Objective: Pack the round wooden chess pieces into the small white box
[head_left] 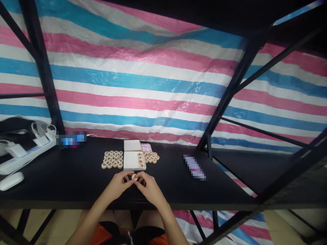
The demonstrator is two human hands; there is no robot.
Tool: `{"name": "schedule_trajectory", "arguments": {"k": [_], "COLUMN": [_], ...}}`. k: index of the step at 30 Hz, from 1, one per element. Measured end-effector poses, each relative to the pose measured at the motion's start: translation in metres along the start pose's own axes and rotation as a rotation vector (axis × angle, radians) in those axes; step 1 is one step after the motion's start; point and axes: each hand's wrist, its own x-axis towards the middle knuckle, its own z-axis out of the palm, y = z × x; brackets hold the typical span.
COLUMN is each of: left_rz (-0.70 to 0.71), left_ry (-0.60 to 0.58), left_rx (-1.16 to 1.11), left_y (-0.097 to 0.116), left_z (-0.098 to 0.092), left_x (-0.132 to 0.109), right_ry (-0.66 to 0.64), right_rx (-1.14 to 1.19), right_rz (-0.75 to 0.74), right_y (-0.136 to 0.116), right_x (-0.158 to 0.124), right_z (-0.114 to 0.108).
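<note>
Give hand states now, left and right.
Left hand: closed, fingertips pinching a round game piece.
Right hand: closed, pinching the same piece from the other side.

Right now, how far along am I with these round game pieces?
Done: the dark-marked pieces lie in neat rows left of the white tray. In hand: your left hand and right hand pinch one red-marked piece. Left: the red-marked cluster right of the tray looks looser, apparently not yet arranged.

A pixelated patch (71, 140) hides something far left on the table (76, 183); another patch (194, 167) hides something on the right. Markings on the round pieces (112, 159) are too small to read.
</note>
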Motion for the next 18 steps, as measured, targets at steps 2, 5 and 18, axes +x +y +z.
{"name": "schedule_trajectory", "arguments": {"k": [2,5,18], "left_rz": [-0.001,0.015,0.075], "left_ry": [-0.019,-0.031,0.13], "left_rx": [-0.003,-0.03,0.183], "left_y": [-0.002,-0.001,-0.001], "left_z": [0.0,-0.002,0.0], "left_x": [0.001,0.0,-0.003], "right_ry": [-0.006,-0.002,0.082], "right_rx": [-0.027,-0.064,-0.373], "right_rz": [-0.024,-0.05,-0.125], "right_y": [0.0,0.0,0.004], "right_x": [0.0,0.0,0.033], "right_z": [0.0,0.001,-0.02]}}
